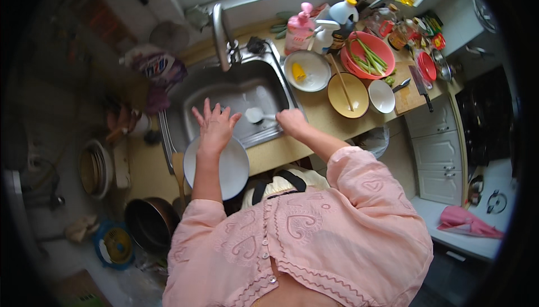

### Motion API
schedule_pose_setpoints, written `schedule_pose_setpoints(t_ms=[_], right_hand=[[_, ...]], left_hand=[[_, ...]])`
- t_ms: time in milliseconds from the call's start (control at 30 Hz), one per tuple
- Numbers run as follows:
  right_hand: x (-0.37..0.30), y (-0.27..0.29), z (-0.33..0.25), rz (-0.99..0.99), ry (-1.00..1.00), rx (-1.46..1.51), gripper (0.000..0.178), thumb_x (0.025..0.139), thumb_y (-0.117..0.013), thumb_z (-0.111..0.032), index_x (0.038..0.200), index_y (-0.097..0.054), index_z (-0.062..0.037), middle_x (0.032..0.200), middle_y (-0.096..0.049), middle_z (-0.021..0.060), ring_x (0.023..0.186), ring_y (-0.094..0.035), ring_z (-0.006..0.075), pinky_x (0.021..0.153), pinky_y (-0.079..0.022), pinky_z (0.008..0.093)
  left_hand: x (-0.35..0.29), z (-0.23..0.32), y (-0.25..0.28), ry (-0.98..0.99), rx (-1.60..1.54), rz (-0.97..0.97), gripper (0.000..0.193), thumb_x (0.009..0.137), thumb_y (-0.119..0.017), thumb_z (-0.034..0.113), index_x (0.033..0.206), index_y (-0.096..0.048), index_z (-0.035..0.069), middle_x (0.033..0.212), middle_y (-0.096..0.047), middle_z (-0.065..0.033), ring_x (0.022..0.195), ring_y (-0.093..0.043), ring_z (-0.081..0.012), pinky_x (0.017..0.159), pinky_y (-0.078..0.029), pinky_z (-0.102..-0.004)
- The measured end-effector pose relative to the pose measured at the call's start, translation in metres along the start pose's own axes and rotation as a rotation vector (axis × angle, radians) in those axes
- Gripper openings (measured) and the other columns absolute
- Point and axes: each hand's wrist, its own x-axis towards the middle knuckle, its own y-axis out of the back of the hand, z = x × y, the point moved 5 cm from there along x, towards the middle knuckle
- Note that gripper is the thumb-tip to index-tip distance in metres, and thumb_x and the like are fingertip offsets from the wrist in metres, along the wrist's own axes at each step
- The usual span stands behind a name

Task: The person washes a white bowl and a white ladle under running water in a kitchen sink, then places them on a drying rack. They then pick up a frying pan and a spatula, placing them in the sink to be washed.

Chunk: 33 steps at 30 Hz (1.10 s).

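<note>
My left hand (213, 124) lies flat with fingers spread on a white plate (233, 169) that rests on the front rim of the steel sink (247, 82). My right hand (292, 120) is closed around the handle of a white ladle or spoon (254, 115), whose round bowl hangs over the sink basin. Both forearms, in pink sleeves, come up from the lower edge. The tap (220, 35) stands behind the sink.
Right of the sink sit a white plate with a yellow piece (307, 71), a yellow bowl with chopsticks (348, 95), a white bowl (382, 96), a red basin of green stalks (368, 54) and a cutting board with a knife (418, 85). A dark pan (150, 223) lies lower left.
</note>
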Motion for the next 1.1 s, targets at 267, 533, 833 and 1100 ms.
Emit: schedule_pose_setpoints(t_ms=[267,533,833,1100], right_hand=[[-0.066,0.02,0.044,-0.206,-0.033,1.639,0.036,0.09,-0.048,-0.038,0.106,-0.043,-0.0069,0.067,-0.051,0.0019,0.047,-0.046,0.007,0.039,-0.038,0.0221],[-0.075,0.067,0.115,0.074,0.145,2.133,0.032,0.094,-0.041,-0.036,0.104,-0.048,-0.0069,0.073,-0.049,-0.0011,0.051,-0.043,0.0044,0.042,-0.037,0.0171],[-0.057,0.075,0.15,0.099,0.213,2.239,0.034,0.094,-0.04,-0.037,0.107,-0.048,-0.0072,0.073,-0.047,-0.0013,0.052,-0.041,0.0035,0.041,-0.036,0.0158],[-0.05,0.082,0.158,0.084,0.244,2.241,0.032,0.094,-0.042,-0.036,0.106,-0.048,-0.0068,0.074,-0.048,-0.0009,0.052,-0.043,0.0042,0.043,-0.037,0.0175]], left_hand=[[0.11,0.079,0.032,-0.198,-0.835,0.238,0.023,0.084,-0.056,0.014,0.103,-0.061,0.002,0.097,-0.063,-0.015,0.089,-0.06,-0.0287,0.078,-0.047,-0.0325],[0.289,0.136,0.037,-0.462,-0.32,0.256,0.038,0.082,-0.049,0.003,0.12,-0.051,0.006,0.124,-0.051,-0.0099,0.119,-0.043,-0.0284,0.099,-0.034,-0.0355],[0.315,0.164,0.013,-0.317,0.041,-0.09,0.045,0.078,-0.051,0.003,0.118,-0.053,0.023,0.132,-0.044,0.0056,0.131,-0.027,-0.0197,0.104,-0.015,-0.0579],[0.314,0.166,0.014,-0.282,0.072,-0.111,0.049,0.073,-0.05,-0.002,0.116,-0.057,0.021,0.13,-0.046,0.0059,0.129,-0.03,-0.0177,0.104,-0.016,-0.0575]])
